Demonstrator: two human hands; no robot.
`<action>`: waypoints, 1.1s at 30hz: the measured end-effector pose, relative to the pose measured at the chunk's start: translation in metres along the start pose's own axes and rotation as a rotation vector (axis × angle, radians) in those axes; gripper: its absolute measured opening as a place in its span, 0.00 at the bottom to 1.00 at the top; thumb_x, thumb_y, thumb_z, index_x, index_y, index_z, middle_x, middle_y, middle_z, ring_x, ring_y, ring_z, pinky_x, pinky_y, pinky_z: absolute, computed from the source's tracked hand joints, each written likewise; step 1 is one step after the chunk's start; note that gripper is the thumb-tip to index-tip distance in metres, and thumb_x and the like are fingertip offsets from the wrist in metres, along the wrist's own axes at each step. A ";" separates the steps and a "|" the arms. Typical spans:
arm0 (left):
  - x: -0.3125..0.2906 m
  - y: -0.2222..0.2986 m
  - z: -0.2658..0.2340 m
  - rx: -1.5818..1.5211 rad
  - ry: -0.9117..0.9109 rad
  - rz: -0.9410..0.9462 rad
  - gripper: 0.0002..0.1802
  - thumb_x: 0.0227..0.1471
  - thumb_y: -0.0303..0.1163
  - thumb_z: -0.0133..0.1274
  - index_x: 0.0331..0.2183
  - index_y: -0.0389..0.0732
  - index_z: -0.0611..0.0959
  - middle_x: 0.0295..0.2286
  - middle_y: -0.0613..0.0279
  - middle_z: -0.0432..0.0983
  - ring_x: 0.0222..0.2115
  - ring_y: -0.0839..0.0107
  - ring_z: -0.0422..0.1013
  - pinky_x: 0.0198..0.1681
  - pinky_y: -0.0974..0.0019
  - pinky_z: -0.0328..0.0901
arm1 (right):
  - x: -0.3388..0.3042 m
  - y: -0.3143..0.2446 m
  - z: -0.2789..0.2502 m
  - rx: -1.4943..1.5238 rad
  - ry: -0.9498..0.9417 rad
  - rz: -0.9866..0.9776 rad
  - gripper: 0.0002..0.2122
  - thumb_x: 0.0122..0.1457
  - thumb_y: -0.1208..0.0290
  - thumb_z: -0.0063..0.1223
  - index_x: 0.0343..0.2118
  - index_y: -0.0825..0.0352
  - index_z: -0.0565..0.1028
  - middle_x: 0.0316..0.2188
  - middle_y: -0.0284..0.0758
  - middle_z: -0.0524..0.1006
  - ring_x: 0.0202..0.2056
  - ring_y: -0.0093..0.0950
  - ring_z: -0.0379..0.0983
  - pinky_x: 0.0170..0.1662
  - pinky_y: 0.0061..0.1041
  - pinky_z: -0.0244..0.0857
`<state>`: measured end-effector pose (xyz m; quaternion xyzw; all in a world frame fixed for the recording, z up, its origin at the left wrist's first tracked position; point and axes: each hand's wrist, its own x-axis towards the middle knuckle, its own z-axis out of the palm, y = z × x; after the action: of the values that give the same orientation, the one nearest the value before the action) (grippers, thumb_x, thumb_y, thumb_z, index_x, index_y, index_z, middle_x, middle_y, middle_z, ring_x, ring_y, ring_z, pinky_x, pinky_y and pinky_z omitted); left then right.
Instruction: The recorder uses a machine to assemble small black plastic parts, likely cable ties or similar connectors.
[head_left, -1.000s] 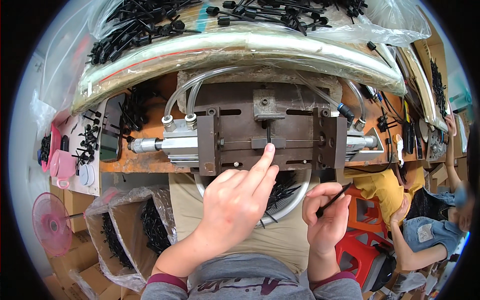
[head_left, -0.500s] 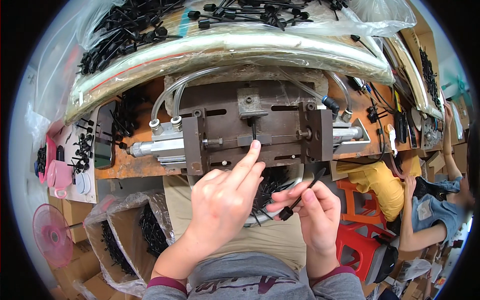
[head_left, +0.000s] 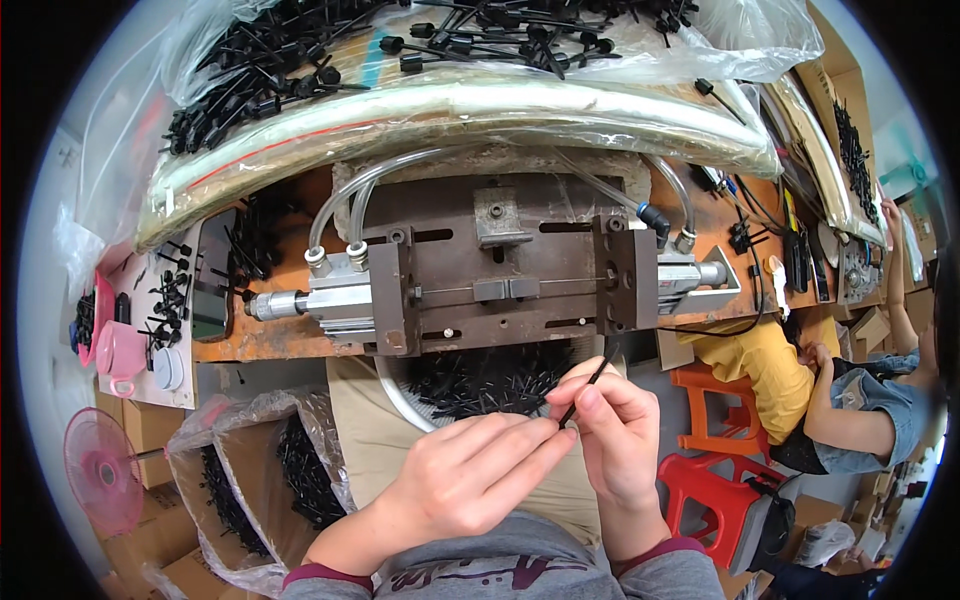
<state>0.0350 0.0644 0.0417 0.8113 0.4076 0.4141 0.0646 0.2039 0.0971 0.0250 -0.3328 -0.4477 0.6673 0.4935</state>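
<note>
Right hand (head_left: 622, 440) pinches one thin black rod (head_left: 597, 376) between thumb and fingers, tilted, its upper end leaning up and to the right. Left hand (head_left: 465, 475) comes in at the lower end, fingertips close together; hands meet or nearly meet there, and whether the left actually grips the rod I cannot tell. The rod is in the air in front of the bench, just below the brown metal machine (head_left: 450, 265) and near the black pieces (head_left: 485, 382) in the tub (head_left: 399, 398) at the lap. Main risk, in my judgement: a drop. The rod is slim and held by fingertips alone, so a loose pinch during a swap between hands could let it fall among lookalikes and be lost to sight. Second risk: wrong way round; the fingers cover the lower end, so its shape is hard to check. Third: bending, should both hands press on so narrow a thing at once. At the machine, two small grey blocks (head_left: 507, 289) face each other with little or no gap that I can make out; a fingertip put between them could be nipped if the side cylinders (head_left: 340, 303), fed by clear hoses (head_left: 335, 205), were to push. For now both hands are clear of the blocks, which lowers that hazard.
</note>
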 end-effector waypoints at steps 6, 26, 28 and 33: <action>0.002 0.004 -0.008 -0.059 0.002 -0.130 0.19 0.35 0.23 0.66 0.36 0.37 0.84 0.33 0.59 0.77 0.26 0.69 0.75 0.27 0.69 0.72 | 0.006 -0.003 0.004 -0.036 0.035 -0.027 0.09 0.62 0.76 0.49 0.41 0.75 0.76 0.36 0.39 0.76 0.32 0.23 0.73 0.37 0.20 0.68; 0.011 -0.028 0.006 0.347 -0.091 -0.144 0.12 0.42 0.29 0.62 0.31 0.35 0.80 0.48 0.49 0.73 0.28 0.63 0.76 0.36 0.67 0.71 | 0.211 -0.139 0.045 -1.894 -0.198 -1.001 0.16 0.46 0.85 0.53 0.40 0.65 0.76 0.42 0.37 0.77 0.44 0.33 0.73 0.48 0.32 0.65; 0.014 -0.029 0.005 0.368 -0.106 -0.152 0.12 0.42 0.29 0.62 0.31 0.35 0.80 0.48 0.48 0.73 0.27 0.64 0.76 0.35 0.67 0.71 | 0.236 -0.132 0.041 -1.964 -0.259 -1.005 0.18 0.46 0.86 0.52 0.42 0.64 0.76 0.43 0.37 0.77 0.47 0.35 0.71 0.52 0.34 0.63; 0.015 -0.032 0.011 0.357 -0.071 -0.162 0.12 0.42 0.29 0.62 0.31 0.35 0.80 0.46 0.47 0.74 0.22 0.69 0.74 0.29 0.70 0.69 | 0.257 -0.139 0.062 -1.846 -0.293 -0.850 0.12 0.47 0.80 0.55 0.36 0.66 0.79 0.36 0.38 0.79 0.41 0.33 0.75 0.44 0.30 0.68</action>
<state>0.0281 0.0985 0.0299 0.7883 0.5362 0.3000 -0.0329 0.1240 0.3421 0.1769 -0.3119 -0.9232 -0.1331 0.1812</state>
